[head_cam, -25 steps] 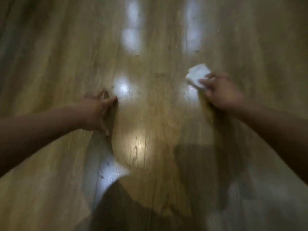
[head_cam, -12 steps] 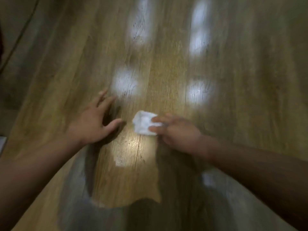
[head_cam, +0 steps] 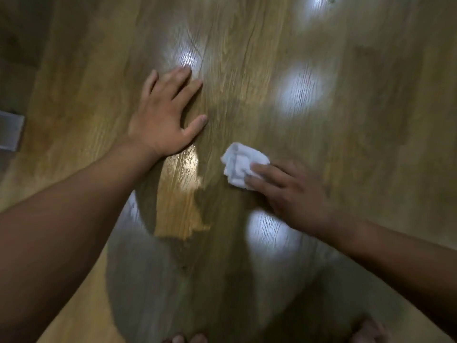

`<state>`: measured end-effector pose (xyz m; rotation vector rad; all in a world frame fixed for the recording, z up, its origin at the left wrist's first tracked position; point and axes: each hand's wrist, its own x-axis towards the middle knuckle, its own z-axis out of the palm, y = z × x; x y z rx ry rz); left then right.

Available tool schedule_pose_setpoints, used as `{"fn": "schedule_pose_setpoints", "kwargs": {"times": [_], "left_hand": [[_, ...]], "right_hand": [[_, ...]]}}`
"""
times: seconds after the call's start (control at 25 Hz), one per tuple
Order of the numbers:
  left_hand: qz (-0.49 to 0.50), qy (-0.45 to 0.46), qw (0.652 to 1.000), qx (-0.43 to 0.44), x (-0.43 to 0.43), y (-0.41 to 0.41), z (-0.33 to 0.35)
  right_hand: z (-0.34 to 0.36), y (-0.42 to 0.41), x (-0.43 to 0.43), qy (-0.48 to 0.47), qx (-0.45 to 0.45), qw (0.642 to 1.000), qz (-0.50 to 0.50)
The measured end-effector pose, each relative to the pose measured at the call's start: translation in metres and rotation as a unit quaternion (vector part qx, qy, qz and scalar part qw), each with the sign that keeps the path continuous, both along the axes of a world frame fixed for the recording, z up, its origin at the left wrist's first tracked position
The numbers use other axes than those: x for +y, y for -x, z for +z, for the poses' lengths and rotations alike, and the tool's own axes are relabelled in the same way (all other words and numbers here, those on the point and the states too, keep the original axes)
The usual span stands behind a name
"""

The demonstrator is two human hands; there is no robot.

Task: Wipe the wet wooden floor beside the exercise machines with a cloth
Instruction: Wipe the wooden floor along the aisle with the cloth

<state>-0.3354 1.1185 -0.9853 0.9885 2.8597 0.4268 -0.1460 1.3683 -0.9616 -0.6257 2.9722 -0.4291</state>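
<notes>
Right hand [head_cam: 294,194] fingers pinning white cloth [head_cam: 243,164] to floor [head_cam: 247,70]; left hand [head_cam: 164,115] splayed flat just beside.

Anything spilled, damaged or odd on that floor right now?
Nothing damaged. The wooden floor shows glossy reflections, with a shiny patch between the hands that may be wetness. The right hand presses the bunched white cloth down; the left hand lies flat.

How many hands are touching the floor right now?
2. The left hand lies flat, fingers spread, on the wooden floor. The right hand presses a white cloth against it.
</notes>
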Motion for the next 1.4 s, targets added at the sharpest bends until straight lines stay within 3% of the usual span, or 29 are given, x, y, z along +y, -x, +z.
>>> {"fn": "schedule_pose_setpoints", "kwargs": {"times": [0.04, 0.08, 0.12, 0.16, 0.24, 0.32, 0.36, 0.44, 0.52, 0.56, 0.6, 0.68, 0.76, 0.8, 0.84, 0.92, 1.0, 1.08, 1.12, 1.2, 1.24, 1.32, 1.4], "left_hand": [[0.001, -0.004, 1.000, 0.005, 0.000, 0.000, 0.000], [0.005, -0.006, 1.000, 0.008, -0.001, 0.002, -0.001], [0.011, -0.005, 1.000, 0.010, -0.002, 0.003, -0.001], [0.013, -0.002, 1.000, 0.011, -0.003, 0.002, 0.000], [0.011, 0.001, 1.000, 0.007, -0.001, 0.001, 0.001], [0.006, -0.007, 1.000, -0.006, 0.002, 0.004, 0.002], [0.006, -0.012, 1.000, -0.005, 0.001, 0.005, 0.002], [0.006, -0.028, 1.000, 0.004, -0.001, 0.004, 0.000], [0.001, -0.049, 0.999, 0.003, -0.001, 0.003, -0.002], [0.001, -0.062, 0.998, -0.002, -0.001, 0.004, -0.003], [0.004, -0.072, 0.997, -0.005, -0.001, 0.005, -0.003], [0.005, -0.080, 0.997, -0.004, -0.003, 0.005, -0.004], [-0.003, -0.074, 0.997, 0.004, -0.003, 0.003, -0.006], [-0.006, -0.079, 0.997, 0.003, -0.002, 0.005, -0.007], [-0.003, -0.085, 0.996, 0.000, -0.002, 0.005, -0.007], [0.009, -0.109, 0.994, -0.006, -0.003, 0.006, -0.008], [0.011, -0.123, 0.992, 0.000, -0.004, 0.005, -0.014], [0.006, -0.146, 0.989, -0.006, -0.004, 0.006, -0.011], [0.007, -0.158, 0.987, -0.015, -0.006, 0.006, -0.006], [0.052, -0.136, 0.989, 0.019, -0.027, 0.013, 0.002], [0.095, -0.088, 0.990, 0.056, -0.046, 0.020, 0.003], [0.196, -0.026, 0.976, 0.097, -0.083, 0.021, 0.005], [0.256, -0.051, 0.963, 0.071, -0.102, 0.012, 0.003]], "right_hand": [[0.000, 0.010, 0.023, -0.027, 0.014, 0.996, 0.084], [-0.003, 0.034, 0.054, -0.052, 0.042, 0.993, 0.099], [-0.008, 0.066, 0.087, -0.077, 0.060, 0.994, 0.049], [-0.003, 0.104, 0.111, -0.104, 0.056, 0.991, -0.056], [0.003, 0.165, 0.116, -0.070, 0.032, 0.940, -0.331], [0.004, 0.157, 0.047, -0.042, -0.011, 0.911, -0.410], [0.004, 0.131, 0.006, -0.025, -0.012, 0.935, -0.353], [-0.001, 0.055, -0.049, 0.059, 0.002, 0.996, -0.065], [-0.006, 0.040, -0.037, 0.031, 0.022, 0.982, 0.185], [-0.008, 0.068, -0.011, 0.012, 0.051, 0.968, 0.244], [-0.009, 0.113, 0.016, -0.015, 0.096, 0.970, 0.223], [-0.001, 0.210, 0.055, -0.081, 0.114, 0.990, -0.005], [0.004, 0.270, 0.075, -0.030, 0.064, 0.962, -0.263], [0.007, 0.274, 0.065, 0.011, 0.033, 0.940, -0.340], [0.010, 0.263, 0.046, 0.012, 0.014, 0.935, -0.354], [0.009, 0.198, -0.001, 0.020, 0.036, 0.965, -0.257], [-0.001, 0.097, -0.055, 0.081, 0.006, 0.993, -0.089], [-0.001, 0.039, -0.084, 0.116, -0.041, 0.991, 0.058], [0.001, 0.045, -0.080, 0.112, -0.055, 0.986, 0.115], [-0.001, 0.101, -0.057, 0.068, 0.025, 0.982, 0.172], [0.000, 0.143, -0.042, 0.049, 0.073, 0.989, 0.117], [0.013, 0.231, -0.011, -0.001, 0.071, 0.992, -0.107], [0.011, 0.273, -0.007, 0.062, 0.007, 0.948, -0.312]]}}
